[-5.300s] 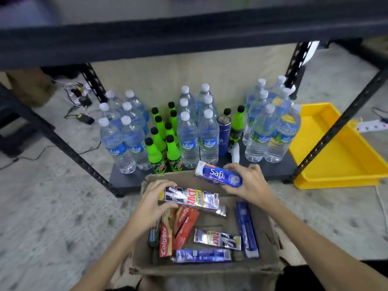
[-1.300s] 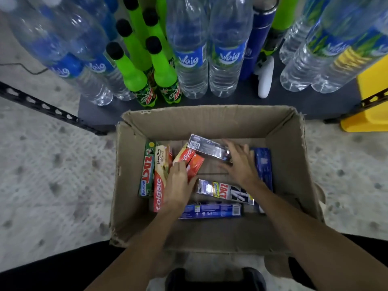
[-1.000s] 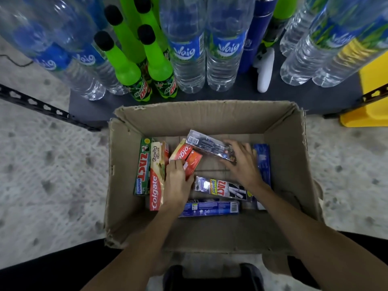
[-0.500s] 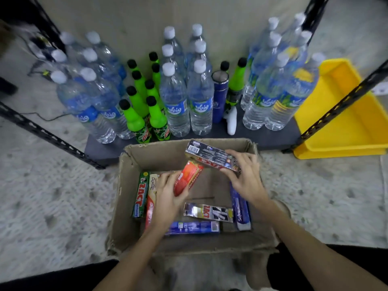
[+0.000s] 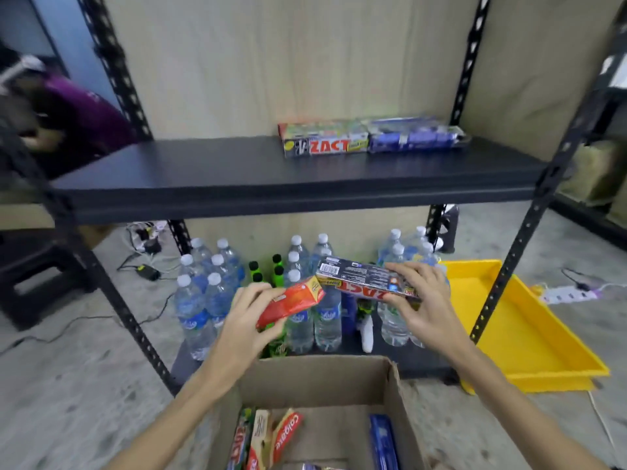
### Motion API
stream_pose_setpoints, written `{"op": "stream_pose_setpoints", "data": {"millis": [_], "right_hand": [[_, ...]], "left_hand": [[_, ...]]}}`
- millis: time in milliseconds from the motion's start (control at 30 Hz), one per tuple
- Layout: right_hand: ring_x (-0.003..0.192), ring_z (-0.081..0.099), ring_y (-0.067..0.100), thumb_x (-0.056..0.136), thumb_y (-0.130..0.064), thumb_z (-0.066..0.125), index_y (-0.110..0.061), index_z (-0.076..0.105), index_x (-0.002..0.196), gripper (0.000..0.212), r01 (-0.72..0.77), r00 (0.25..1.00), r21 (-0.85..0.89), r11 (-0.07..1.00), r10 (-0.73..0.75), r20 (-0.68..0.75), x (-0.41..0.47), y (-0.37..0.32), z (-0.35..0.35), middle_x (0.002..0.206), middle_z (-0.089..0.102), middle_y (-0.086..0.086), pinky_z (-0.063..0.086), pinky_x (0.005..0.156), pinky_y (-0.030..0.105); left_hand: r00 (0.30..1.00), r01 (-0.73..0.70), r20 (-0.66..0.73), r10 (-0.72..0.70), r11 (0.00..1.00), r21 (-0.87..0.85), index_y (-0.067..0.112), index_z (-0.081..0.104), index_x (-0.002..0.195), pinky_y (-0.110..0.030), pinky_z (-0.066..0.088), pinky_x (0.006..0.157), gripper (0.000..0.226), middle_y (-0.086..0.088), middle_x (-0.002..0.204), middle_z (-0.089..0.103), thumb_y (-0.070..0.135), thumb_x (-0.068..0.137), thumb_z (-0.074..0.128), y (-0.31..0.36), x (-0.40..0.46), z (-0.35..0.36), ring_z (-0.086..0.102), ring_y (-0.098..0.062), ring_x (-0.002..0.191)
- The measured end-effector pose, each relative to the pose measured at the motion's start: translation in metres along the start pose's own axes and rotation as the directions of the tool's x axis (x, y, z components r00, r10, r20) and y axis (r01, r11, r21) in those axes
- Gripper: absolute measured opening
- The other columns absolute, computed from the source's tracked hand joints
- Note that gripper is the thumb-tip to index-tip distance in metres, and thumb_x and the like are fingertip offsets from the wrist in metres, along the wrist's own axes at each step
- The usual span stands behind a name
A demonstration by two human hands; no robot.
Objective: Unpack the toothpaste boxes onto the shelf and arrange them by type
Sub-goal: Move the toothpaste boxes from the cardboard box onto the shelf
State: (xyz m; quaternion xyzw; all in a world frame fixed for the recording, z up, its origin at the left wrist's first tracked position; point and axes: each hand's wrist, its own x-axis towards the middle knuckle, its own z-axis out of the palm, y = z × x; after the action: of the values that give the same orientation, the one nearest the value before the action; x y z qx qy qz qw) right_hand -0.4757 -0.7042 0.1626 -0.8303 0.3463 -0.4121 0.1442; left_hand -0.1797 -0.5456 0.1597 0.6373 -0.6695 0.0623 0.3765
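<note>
Pinching one red box (image 5: 291,304) in left grip (image 5: 249,322), one Zact box (image 5: 364,278) in right grip (image 5: 419,300); two lie shelved.

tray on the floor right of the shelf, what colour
Bright yellow tray, plain, seen in the head view.

Cardboard box (image 5: 393,395) at 6 o'clock cut off by bottom edge, boxes inside only partly seen. Purple shape (image 5: 84,117) at 10 o'clock blurred, can't ID. Green bottles (image 5: 278,266) mostly hidden behind red box (image 5: 291,301) & left hand (image 5: 249,320). Blue boxes on shelf (image 5: 414,139) smeared, print unreadable
</note>
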Motion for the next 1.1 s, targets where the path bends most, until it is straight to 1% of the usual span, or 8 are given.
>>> {"op": "stream_pose_setpoints", "data": {"millis": [67, 333, 500, 767, 867, 933, 1000, 1100], "right_hand": [[0.111, 0.044, 0.019, 0.091, -0.032, 0.070, -0.025, 0.061, 0.135, 0.045, 0.032, 0.999, 0.006, 0.999, -0.032, -0.029, 0.021, -0.013, -0.024, 0.121, 0.057, -0.005, 0.026, 0.101, 0.012], [0.114, 0.044, 0.019, 0.092, -0.032, 0.071, -0.029, 0.061, 0.136, 0.044, 0.121, 0.981, -0.027, 0.992, -0.124, -0.147, 0.095, -0.039, -0.108, 0.121, 0.058, -0.008, 0.036, 0.100, 0.038], [0.117, 0.041, 0.018, 0.093, -0.028, 0.070, -0.030, 0.061, 0.135, 0.043, 0.094, 0.988, -0.068, 0.993, -0.101, -0.120, 0.134, -0.030, -0.140, 0.122, 0.057, -0.011, 0.034, 0.102, 0.041], [0.127, 0.039, 0.022, 0.094, -0.032, 0.069, -0.033, 0.060, 0.137, 0.044, -0.025, 0.999, -0.162, 0.986, 0.020, -0.033, 0.183, 0.010, -0.148, 0.132, 0.057, -0.005, 0.028, 0.102, 0.042], [0.134, 0.034, 0.019, 0.096, -0.038, 0.066, -0.039, 0.056, 0.138, 0.043, -0.090, 0.994, -0.152, 0.984, 0.098, 0.047, 0.195, 0.025, -0.151, 0.141, 0.053, -0.005, 0.028, 0.112, 0.050], [0.138, 0.031, 0.018, 0.096, -0.043, 0.062, -0.045, 0.053, 0.138, 0.043, -0.121, 0.986, -0.144, 0.982, 0.136, 0.098, 0.200, 0.036, -0.151, 0.147, 0.049, -0.005, 0.027, 0.115, 0.053], [0.140, 0.028, 0.017, 0.097, -0.045, 0.061, -0.047, 0.051, 0.140, 0.044, -0.139, 0.980, -0.158, 0.978, 0.158, 0.121, 0.205, 0.044, -0.150, 0.151, 0.046, -0.006, 0.025, 0.116, 0.053], [0.138, 0.024, 0.017, 0.097, -0.046, 0.061, -0.046, 0.050, 0.141, 0.046, -0.134, 0.981, -0.236, 0.962, 0.162, 0.103, 0.217, 0.052, -0.147, 0.149, 0.044, -0.007, 0.021, 0.113, 0.048]], "left_hand": [[0.997, -0.067, -0.039, 0.069, 0.997, 0.042, 0.014, 0.063, 0.127, -0.016, 0.034, 0.104, 0.049, 0.006, 0.127, 0.054, 0.012, 0.082, 0.082, 0.010, 0.028, -0.029, 0.050, -0.015, 0.116], [0.951, -0.239, -0.163, 0.263, 0.959, 0.150, 0.010, 0.055, 0.140, -0.029, 0.042, 0.103, 0.061, 0.009, 0.118, 0.055, 0.010, 0.083, 0.080, 0.047, 0.108, -0.106, 0.043, -0.010, 0.120], [0.942, -0.300, -0.085, 0.325, 0.929, 0.217, 0.012, 0.056, 0.136, -0.028, 0.042, 0.098, 0.054, 0.009, 0.114, 0.054, 0.012, 0.087, 0.077, 0.067, 0.158, -0.115, 0.046, -0.015, 0.115], [0.987, -0.080, 0.149, 0.063, 0.991, 0.110, 0.029, 0.064, 0.117, -0.028, 0.040, 0.093, 0.043, 0.011, 0.103, 0.044, 0.019, 0.079, 0.084, 0.057, 0.246, -0.088, 0.047, -0.010, 0.103], [0.991, -0.041, 0.126, 0.032, 0.997, 0.064, 0.031, 0.071, 0.113, -0.025, 0.034, 0.092, 0.041, 0.014, 0.103, 0.046, 0.021, 0.076, 0.086, 0.052, 0.262, -0.075, 0.044, -0.007, 0.102], [0.997, -0.047, 0.060, 0.044, 0.998, 0.046, 0.039, 0.073, 0.106, -0.034, 0.038, 0.098, 0.035, 0.015, 0.103, 0.055, 0.036, 0.074, 0.086, 0.045, 0.269, -0.066, 0.044, -0.008, 0.106], [0.999, -0.042, 0.024, 0.041, 0.999, 0.023, 0.044, 0.073, 0.102, -0.046, 0.042, 0.104, 0.032, 0.015, 0.106, 0.063, 0.048, 0.072, 0.084, 0.037, 0.274, -0.057, 0.048, -0.009, 0.113], [0.999, -0.032, 0.015, 0.033, 0.997, -0.068, 0.042, 0.074, 0.104, -0.043, 0.049, 0.101, 0.030, 0.016, 0.111, 0.068, 0.045, 0.075, 0.083, 0.032, 0.283, -0.043, 0.057, -0.002, 0.112]]}}
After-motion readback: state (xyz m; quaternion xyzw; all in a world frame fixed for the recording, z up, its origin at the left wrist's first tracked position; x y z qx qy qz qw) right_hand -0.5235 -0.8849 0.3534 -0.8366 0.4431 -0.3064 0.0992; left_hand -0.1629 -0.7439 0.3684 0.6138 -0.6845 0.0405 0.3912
